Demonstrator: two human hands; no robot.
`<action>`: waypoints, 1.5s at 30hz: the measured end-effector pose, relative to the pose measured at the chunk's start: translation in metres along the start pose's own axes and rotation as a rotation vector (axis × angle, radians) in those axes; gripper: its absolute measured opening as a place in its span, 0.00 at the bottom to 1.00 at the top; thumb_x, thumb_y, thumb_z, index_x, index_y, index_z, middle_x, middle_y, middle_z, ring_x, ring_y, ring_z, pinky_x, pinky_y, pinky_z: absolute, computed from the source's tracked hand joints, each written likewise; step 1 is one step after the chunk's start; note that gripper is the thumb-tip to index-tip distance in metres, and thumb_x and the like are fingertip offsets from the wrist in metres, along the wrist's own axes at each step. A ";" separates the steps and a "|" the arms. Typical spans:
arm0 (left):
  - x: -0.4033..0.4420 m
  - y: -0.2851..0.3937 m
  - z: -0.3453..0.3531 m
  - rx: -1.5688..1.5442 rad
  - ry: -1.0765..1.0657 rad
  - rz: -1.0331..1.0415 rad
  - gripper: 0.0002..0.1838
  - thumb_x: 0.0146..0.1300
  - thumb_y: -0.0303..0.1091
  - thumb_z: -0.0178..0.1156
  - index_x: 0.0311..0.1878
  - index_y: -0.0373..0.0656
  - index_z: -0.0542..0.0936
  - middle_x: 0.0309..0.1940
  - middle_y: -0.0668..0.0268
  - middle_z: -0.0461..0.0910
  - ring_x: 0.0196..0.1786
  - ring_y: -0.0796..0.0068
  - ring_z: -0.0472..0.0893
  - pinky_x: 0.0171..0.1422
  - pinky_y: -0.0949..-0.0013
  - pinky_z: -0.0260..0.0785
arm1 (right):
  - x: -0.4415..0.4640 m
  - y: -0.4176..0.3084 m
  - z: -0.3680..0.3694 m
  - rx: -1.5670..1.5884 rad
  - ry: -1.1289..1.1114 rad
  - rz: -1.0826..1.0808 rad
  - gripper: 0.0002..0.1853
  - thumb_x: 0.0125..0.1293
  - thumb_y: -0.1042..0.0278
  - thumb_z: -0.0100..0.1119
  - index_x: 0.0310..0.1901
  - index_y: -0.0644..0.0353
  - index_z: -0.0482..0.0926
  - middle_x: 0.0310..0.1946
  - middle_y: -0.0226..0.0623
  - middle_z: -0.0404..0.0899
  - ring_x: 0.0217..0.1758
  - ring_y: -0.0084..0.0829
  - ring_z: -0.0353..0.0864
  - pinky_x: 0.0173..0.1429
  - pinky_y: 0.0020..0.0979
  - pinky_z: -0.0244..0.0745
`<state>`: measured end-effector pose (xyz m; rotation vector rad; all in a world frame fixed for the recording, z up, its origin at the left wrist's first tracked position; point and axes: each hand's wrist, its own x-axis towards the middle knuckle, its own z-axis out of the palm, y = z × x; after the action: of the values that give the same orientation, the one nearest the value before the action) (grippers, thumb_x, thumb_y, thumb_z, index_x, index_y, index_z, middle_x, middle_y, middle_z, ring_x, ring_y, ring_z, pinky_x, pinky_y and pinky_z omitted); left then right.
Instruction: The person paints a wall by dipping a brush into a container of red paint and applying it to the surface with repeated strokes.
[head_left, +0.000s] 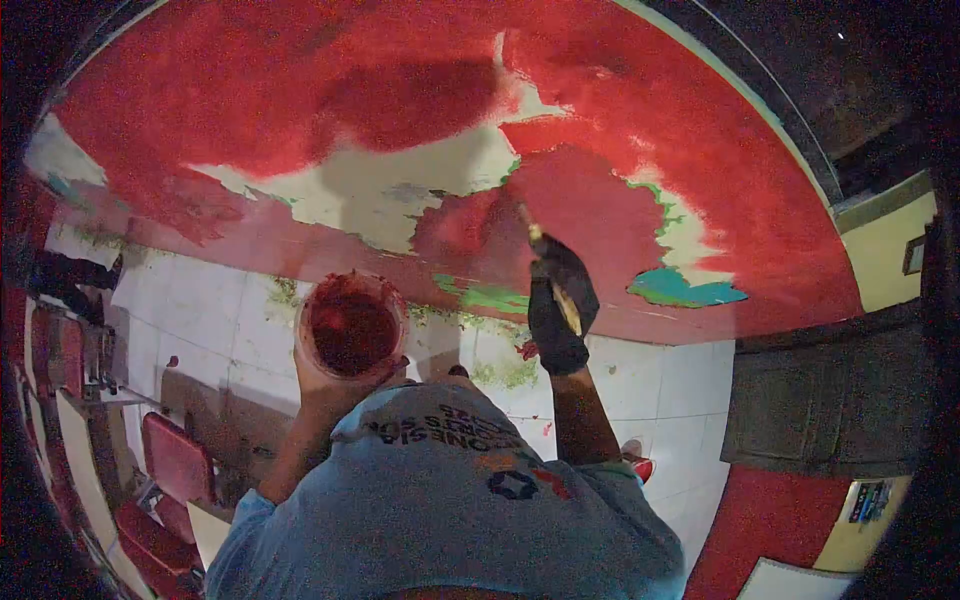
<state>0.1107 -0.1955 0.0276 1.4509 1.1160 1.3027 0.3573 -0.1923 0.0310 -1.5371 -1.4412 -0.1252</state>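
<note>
My left hand (350,383) is wrapped round a round clear container (352,325) with dark red paint in it, held below the wall. A dark glove covers my right hand (562,310), which is closed on a paintbrush (568,308). Its handle shows along the palm, and its head points up at the wall, where the tip is blurred. In front of me the wall (400,190) has bright red, duller red, cream, green and teal patches. I cannot tell whether the bristles touch it.
Red chairs (178,455) stand at the lower left on a white tiled floor (240,350). A dark panelled surface (825,395) is at the right, above a red area. Something red (642,468) lies on the floor beside my right arm.
</note>
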 end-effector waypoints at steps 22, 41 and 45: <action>-0.003 -0.016 -0.018 -0.154 0.054 -0.005 0.50 0.23 0.40 0.77 0.53 0.40 0.60 0.50 0.61 0.66 0.53 0.69 0.68 0.58 0.65 0.59 | -0.003 0.010 0.082 -0.019 -0.146 -0.339 0.13 0.53 0.76 0.53 0.42 0.58 0.74 0.48 0.42 0.70 0.52 0.37 0.68 0.56 0.32 0.62; 0.010 -0.021 -0.078 -0.043 -0.074 -0.035 0.54 0.24 0.36 0.76 0.58 0.42 0.53 0.54 0.61 0.63 0.57 0.67 0.64 0.62 0.63 0.55 | -0.021 -0.008 0.138 0.056 -0.494 -0.238 0.15 0.49 0.75 0.47 0.41 0.60 0.73 0.45 0.45 0.71 0.51 0.41 0.68 0.58 0.38 0.60; 0.013 -0.033 -0.093 -0.093 -0.095 0.036 0.54 0.24 0.36 0.76 0.57 0.42 0.55 0.53 0.61 0.64 0.56 0.68 0.66 0.60 0.64 0.58 | -0.049 -0.002 0.175 0.014 -0.511 -0.449 0.13 0.55 0.75 0.44 0.42 0.62 0.73 0.45 0.43 0.72 0.51 0.38 0.69 0.53 0.32 0.64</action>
<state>0.0161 -0.1726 0.0059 1.4544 0.9594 1.2794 0.2506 -0.1069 -0.0886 -1.2582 -2.1763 0.0148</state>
